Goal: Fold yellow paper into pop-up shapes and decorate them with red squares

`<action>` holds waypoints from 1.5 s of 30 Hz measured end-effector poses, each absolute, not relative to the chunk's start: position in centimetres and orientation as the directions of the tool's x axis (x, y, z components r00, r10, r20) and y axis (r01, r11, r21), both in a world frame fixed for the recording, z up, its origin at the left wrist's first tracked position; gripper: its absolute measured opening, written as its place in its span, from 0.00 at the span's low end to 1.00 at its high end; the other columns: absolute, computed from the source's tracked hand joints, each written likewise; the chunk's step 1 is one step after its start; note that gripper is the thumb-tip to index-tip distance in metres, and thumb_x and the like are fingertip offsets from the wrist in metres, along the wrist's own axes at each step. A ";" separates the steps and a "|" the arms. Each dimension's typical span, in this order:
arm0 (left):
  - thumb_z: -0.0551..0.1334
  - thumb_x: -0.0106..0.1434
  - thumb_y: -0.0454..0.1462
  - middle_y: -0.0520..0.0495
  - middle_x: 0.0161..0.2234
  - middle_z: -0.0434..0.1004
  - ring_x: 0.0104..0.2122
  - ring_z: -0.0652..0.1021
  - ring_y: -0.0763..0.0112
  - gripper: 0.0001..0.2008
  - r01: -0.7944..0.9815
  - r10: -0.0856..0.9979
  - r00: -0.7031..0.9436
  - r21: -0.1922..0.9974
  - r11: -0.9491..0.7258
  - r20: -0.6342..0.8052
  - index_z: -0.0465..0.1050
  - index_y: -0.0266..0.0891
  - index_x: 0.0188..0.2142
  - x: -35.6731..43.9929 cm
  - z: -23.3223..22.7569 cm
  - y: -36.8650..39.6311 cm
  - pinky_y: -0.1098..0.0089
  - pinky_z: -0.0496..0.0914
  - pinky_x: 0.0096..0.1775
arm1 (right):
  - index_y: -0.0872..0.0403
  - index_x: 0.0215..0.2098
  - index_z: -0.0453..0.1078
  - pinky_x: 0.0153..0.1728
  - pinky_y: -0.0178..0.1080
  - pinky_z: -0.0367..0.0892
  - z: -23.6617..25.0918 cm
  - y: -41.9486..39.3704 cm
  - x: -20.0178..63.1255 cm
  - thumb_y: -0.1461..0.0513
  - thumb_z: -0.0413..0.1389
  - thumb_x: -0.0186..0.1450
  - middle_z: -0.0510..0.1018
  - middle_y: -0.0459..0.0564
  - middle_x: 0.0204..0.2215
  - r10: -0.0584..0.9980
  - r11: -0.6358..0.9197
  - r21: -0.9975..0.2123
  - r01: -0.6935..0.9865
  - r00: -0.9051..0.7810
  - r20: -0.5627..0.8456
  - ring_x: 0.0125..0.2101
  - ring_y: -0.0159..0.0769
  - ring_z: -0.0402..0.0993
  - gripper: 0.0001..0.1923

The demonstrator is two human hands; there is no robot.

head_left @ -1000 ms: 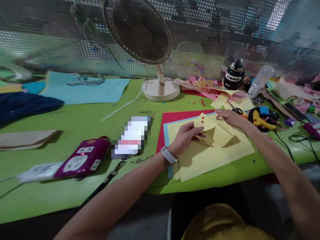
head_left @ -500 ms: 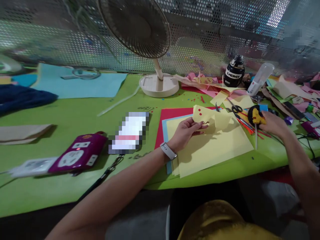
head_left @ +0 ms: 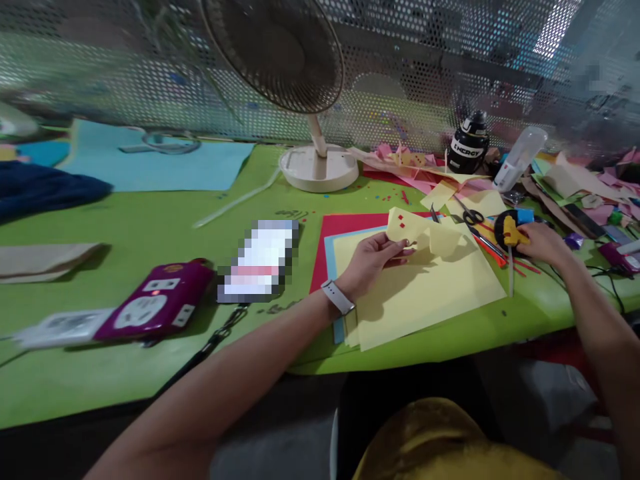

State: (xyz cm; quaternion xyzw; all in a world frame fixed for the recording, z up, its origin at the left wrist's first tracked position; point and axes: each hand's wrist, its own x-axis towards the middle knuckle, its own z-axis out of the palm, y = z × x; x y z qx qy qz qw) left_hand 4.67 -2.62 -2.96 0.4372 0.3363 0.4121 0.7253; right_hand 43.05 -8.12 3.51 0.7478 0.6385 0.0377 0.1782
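My left hand [head_left: 373, 263], with a pale watch strap at the wrist, pinches a folded piece of yellow paper [head_left: 445, 240] bearing small red diamonds. That piece is raised above a stack of yellow sheets [head_left: 400, 313], which lies over light blue and red paper. To the right, my right hand [head_left: 545, 243] has its fingers closed at a black-and-yellow tool [head_left: 511, 231] that looks like a glue gun. A whitish stick [head_left: 511, 273] extends from it toward the table's front edge. My right fingertips are partly hidden.
Scissors [head_left: 471, 213], a pen-like cutter [head_left: 483, 239] and paper scraps [head_left: 400, 160] lie behind the stack. A fan [head_left: 320, 170], black bottle [head_left: 467, 147] and clear bottle [head_left: 520, 160] stand farther back. Left are a phone [head_left: 260, 263] and a purple power strip [head_left: 160, 300].
The yellow piece in my left hand is tilted slightly differently. My right hand and the black-and-yellow tool have shifted very little. The view has moved slightly.
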 end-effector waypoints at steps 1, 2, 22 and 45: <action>0.79 0.46 0.45 0.45 0.36 0.85 0.39 0.85 0.64 0.21 -0.303 0.890 0.438 0.912 0.278 -0.126 0.73 0.36 0.31 4.7 -3.0 -2.6 0.70 0.79 0.39 | 0.63 0.51 0.72 0.43 0.39 0.59 3.6 -7.8 43.3 0.61 0.55 0.65 0.78 0.64 0.50 0.965 -0.122 0.320 0.940 0.188 -0.182 0.48 0.48 0.73 0.19; 0.79 0.46 0.45 0.45 0.36 0.85 0.39 0.85 0.64 0.21 -0.302 0.890 0.439 0.912 0.277 -0.125 0.73 0.36 0.30 4.6 -3.0 -2.6 0.70 0.79 0.39 | 0.62 0.50 0.73 0.41 0.39 0.59 3.7 -7.5 43.5 0.60 0.55 0.65 0.78 0.64 0.49 0.962 -0.121 0.325 0.938 0.192 -0.195 0.47 0.47 0.73 0.18; 0.78 0.48 0.43 0.45 0.32 0.84 0.37 0.85 0.63 0.19 -0.310 0.895 0.415 0.900 0.306 -0.161 0.72 0.35 0.29 4.9 -2.8 -2.8 0.66 0.79 0.42 | 0.57 0.46 0.67 0.44 0.42 0.66 3.0 -8.7 42.1 0.59 0.54 0.65 0.77 0.65 0.46 0.803 -0.344 -0.370 0.863 0.474 0.361 0.44 0.46 0.73 0.14; 0.75 0.54 0.43 0.42 0.38 0.85 0.40 0.85 0.62 0.17 -0.298 0.911 0.384 0.914 0.275 -0.149 0.72 0.37 0.31 4.4 -2.8 -3.1 0.62 0.79 0.45 | 0.49 0.37 0.73 0.40 0.46 0.76 1.1 -8.2 26.1 0.46 0.63 0.61 0.79 0.47 0.33 0.991 0.112 -0.839 0.532 -0.125 0.053 0.36 0.41 0.77 0.17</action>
